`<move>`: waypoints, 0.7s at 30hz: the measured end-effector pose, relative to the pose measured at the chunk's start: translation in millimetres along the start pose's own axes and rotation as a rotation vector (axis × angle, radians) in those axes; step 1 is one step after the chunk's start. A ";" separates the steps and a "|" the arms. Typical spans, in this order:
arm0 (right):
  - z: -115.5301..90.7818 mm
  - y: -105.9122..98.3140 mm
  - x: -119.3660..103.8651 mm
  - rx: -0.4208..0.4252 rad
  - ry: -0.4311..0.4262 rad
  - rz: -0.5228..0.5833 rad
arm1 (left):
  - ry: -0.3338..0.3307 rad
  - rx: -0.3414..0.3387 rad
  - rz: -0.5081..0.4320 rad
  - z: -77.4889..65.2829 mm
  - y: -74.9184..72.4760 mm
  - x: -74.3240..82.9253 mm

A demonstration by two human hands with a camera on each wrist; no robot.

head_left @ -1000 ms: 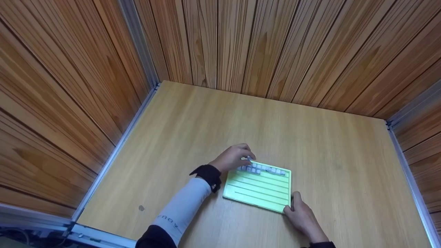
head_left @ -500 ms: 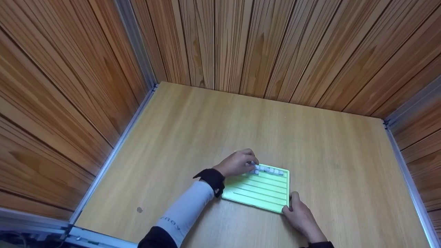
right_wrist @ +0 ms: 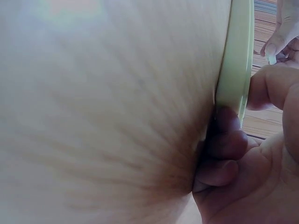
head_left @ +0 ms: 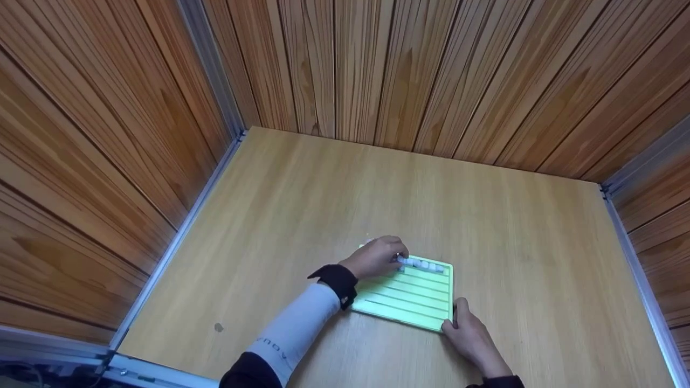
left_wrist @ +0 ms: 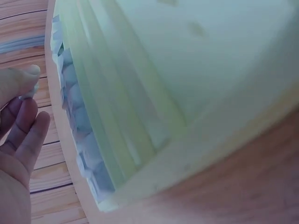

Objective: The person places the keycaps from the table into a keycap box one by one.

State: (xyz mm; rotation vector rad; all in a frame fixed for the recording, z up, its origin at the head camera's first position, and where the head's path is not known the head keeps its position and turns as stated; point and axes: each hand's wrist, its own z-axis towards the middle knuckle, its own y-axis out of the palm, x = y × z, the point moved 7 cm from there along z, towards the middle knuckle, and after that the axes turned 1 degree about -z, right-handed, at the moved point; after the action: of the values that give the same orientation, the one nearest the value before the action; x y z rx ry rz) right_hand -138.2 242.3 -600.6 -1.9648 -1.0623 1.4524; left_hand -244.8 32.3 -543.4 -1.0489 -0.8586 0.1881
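A light-green ridged tray (head_left: 404,302) lies on the table, with small pale blue-white blocks (head_left: 428,265) lined up along its far edge. My left hand (head_left: 377,257) is over the far left part of the tray and hides some of those blocks. In the left wrist view, its thumb and fingertips pinch a small pale block (left_wrist: 30,91), above the row of blocks (left_wrist: 79,112). At the near right corner, my right hand (head_left: 470,334) grips the tray. The right wrist view has its thumb on one side of the tray's rim (right_wrist: 237,56) and curled fingers on the other.
The wooden table (head_left: 302,183) extends around the tray, with a small dark spot (head_left: 218,327) at the left. Wood-panelled walls (head_left: 399,70) enclose the back and sides, with metal rails (head_left: 178,229) along the table's edges.
My left hand has moved slightly right and nearer along the row of blocks, covering more of its left part. My right hand stays at the tray's corner.
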 end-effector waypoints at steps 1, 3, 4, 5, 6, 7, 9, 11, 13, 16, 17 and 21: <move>0.0 -0.1 -0.1 0.003 -0.001 -0.002 | 0.006 -0.003 0.004 1.1 1.7 1.3; 0.1 -0.1 0.1 0.003 0.007 -0.003 | 0.013 -0.013 0.024 3.2 5.3 3.0; 0.2 0.0 0.3 0.002 0.009 -0.004 | 0.015 -0.018 0.035 4.3 6.9 4.0; 0.4 0.1 0.4 0.001 0.009 -0.006 | 0.016 -0.022 0.046 5.4 8.5 4.9; 0.4 0.2 0.2 0.000 0.006 -0.007 | 0.014 -0.027 0.057 6.5 10.1 5.3; 0.5 0.3 0.1 -0.002 0.003 -0.007 | 0.010 -0.034 0.070 7.3 11.5 6.0; 0.8 0.3 -0.1 -0.004 -0.001 -0.004 | -0.003 -0.050 0.088 8.8 13.7 7.0; 0.8 -0.1 -0.6 -0.001 -0.008 -0.002 | -0.022 -0.063 0.103 10.2 15.8 7.5; 0.9 -0.5 -1.1 0.000 -0.013 0.004 | -0.034 -0.072 0.122 11.5 17.3 8.3; 0.8 -0.8 -1.6 0.002 -0.016 0.010 | -0.031 -0.072 0.166 13.4 19.1 10.2; 0.8 -0.7 -1.5 0.000 -0.016 0.011 | -0.025 -0.070 0.185 14.0 19.7 11.1; 0.5 -0.5 -0.5 -0.006 0.001 0.010 | 0.004 -0.067 0.269 16.3 22.5 13.9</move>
State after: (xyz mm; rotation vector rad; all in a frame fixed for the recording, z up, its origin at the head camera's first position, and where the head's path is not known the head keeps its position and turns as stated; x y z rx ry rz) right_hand -138.9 242.1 -600.1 -1.9776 -1.0589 1.4555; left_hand -241.2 62.2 -550.9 -1.2262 -0.7221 0.3852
